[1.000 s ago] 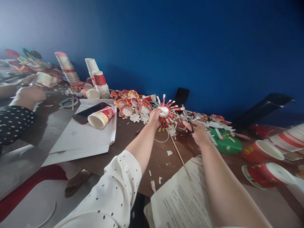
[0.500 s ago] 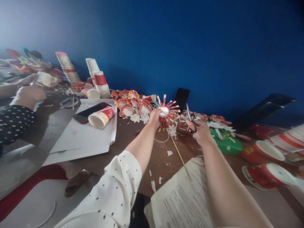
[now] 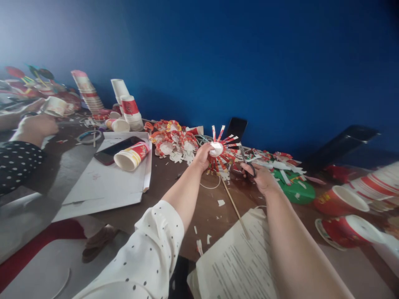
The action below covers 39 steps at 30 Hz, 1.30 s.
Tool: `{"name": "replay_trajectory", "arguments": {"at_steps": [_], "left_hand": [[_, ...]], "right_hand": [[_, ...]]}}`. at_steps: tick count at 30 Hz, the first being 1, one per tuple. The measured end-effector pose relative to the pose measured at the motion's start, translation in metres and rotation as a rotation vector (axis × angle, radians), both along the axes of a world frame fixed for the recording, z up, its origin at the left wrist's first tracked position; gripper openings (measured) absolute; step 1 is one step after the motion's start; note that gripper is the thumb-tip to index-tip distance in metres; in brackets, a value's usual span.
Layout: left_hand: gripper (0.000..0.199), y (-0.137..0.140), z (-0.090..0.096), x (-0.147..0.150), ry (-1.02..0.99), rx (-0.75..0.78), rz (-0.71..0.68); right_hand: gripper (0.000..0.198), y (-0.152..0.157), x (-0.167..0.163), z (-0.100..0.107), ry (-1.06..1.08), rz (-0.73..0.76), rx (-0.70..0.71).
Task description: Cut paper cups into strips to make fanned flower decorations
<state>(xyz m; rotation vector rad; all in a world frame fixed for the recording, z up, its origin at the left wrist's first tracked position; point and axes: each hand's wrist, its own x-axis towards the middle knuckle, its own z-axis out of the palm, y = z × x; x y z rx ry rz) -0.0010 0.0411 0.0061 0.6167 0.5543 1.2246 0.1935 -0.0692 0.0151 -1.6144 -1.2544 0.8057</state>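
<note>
My left hand (image 3: 203, 156) grips a paper cup (image 3: 216, 149) whose wall is cut into red and white strips that fan out round its white base. Just to the right, my right hand (image 3: 260, 176) is closed on a pair of scissors (image 3: 249, 167) with black handles. Their blades point up toward the strips on the cup's right side; whether they touch a strip I cannot tell. Below the cup, a thin wooden stick (image 3: 233, 203) slants down across the brown table (image 3: 174, 195) onto a printed sheet (image 3: 233, 257).
Paper scraps and cut cup pieces (image 3: 174, 141) pile up behind my left hand. A green disc (image 3: 297, 191) lies right of my right hand. A phone (image 3: 237, 126) leans at the back wall. Left are a cup on a white box (image 3: 102, 178) and a co-worker's hands (image 3: 37, 124).
My right hand has brought the scissors left and slightly down, closer to the cup's strips. The cup has stayed in my left hand, some strips shifting. The view has moved slightly.
</note>
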Motion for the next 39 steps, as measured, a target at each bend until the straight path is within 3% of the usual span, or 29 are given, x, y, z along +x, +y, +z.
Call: {"name": "replay_trajectory", "arguments": {"at_steps": [5,39], "left_hand": [[0.01,0.001,0.0,-0.001,0.01,0.044,0.004],[0.017,0.003,-0.004,0.001,0.047,0.016,0.005]], "right_hand": [[0.044,0.001,0.003,0.0,0.032,0.009,0.052],[0.036,0.005,0.01,-0.006,0.009,-0.025,0.066]]}}
